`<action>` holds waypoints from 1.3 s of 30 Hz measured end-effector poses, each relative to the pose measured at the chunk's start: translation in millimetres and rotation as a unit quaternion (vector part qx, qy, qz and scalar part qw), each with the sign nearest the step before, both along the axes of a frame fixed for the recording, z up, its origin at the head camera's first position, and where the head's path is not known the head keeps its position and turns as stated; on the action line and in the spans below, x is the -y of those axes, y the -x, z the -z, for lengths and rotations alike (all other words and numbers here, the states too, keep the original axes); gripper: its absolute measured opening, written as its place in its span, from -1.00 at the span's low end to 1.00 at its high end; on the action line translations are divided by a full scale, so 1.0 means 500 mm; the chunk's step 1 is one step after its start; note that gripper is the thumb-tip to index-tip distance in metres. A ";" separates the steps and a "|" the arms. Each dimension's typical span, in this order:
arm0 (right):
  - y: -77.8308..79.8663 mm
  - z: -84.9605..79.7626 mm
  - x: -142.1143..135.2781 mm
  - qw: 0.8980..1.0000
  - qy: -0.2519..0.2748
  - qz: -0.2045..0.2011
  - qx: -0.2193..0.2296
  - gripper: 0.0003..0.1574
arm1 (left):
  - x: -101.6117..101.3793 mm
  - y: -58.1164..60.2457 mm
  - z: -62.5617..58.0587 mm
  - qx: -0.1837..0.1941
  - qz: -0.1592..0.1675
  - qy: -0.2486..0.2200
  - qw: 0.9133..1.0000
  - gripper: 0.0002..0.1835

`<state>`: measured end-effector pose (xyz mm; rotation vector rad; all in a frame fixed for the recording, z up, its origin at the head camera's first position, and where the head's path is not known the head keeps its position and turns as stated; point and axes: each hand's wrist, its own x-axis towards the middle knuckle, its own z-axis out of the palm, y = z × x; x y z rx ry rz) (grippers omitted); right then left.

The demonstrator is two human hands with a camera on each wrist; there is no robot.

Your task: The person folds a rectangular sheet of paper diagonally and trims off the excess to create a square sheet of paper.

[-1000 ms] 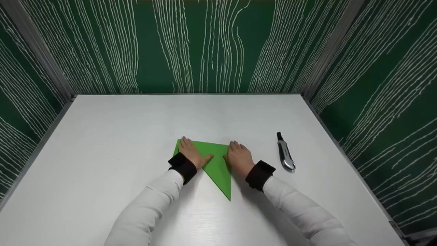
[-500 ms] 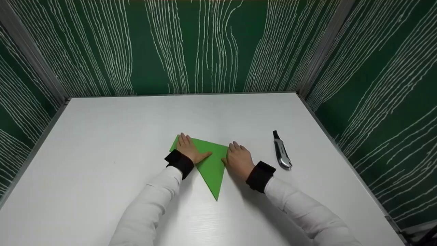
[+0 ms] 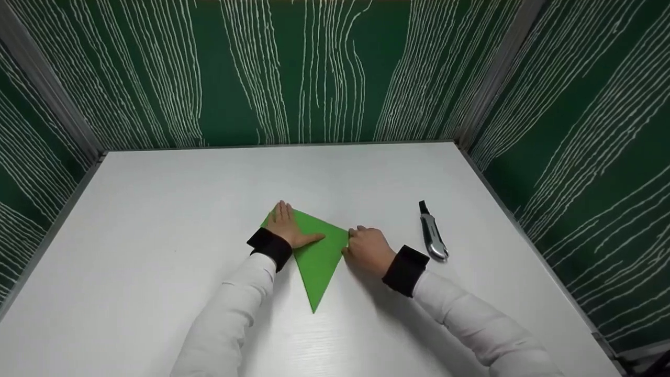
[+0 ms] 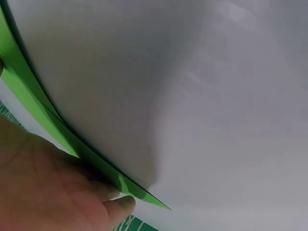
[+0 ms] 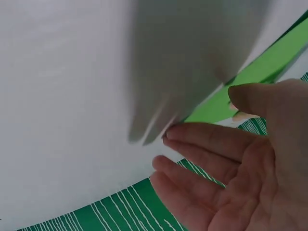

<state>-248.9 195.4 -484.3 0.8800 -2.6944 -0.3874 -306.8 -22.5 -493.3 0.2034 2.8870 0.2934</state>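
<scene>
A folded sheet of green paper (image 3: 319, 256) lies on the white table, one long point toward the person. My left hand (image 3: 287, 225) rests on its upper left part, fingers straight and thumb spread to the side. In the left wrist view, the palm (image 4: 53, 187) lies beside the thin folded edge of the green paper (image 4: 72, 139). At the sheet's right corner is my right hand (image 3: 370, 248), its fingertips right at the edge. The right wrist view shows the fingers (image 5: 211, 139) loosely bent and the thumb (image 5: 250, 97) overlapping the green paper (image 5: 209, 107).
A silver and black utility knife (image 3: 433, 235) lies to the right of the right hand. Green walls with white streaks (image 3: 335, 73) stand behind the table (image 3: 172, 199) and at both sides. Black bands (image 3: 405, 270) wrap both wrists.
The green paper has turned clockwise, its near point swinging to the left. My left hand has shifted slightly left with it; the right fingers have bent more at the right corner.
</scene>
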 end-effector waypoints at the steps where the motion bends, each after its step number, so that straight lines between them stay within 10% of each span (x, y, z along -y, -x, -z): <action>1: 0.002 -0.003 -0.001 1.000 0.008 -0.007 0.000 -0.52 | 0.003 0.006 0.004 0.003 0.008 0.000 1.000 0.35; 7: 0.021 -0.009 -0.008 0.996 0.050 -0.070 0.020 -0.77 | 0.012 0.043 0.033 0.014 0.075 0.004 0.997 0.39; 22: 0.043 0.014 -0.010 0.981 0.003 -0.096 0.167 -0.34 | 0.007 0.012 -0.018 0.067 0.232 -0.009 0.970 0.34; 39: 0.065 0.023 -0.012 0.963 0.057 -0.058 0.255 -0.32 | 0.024 0.006 -0.014 0.042 0.260 -0.001 0.965 0.29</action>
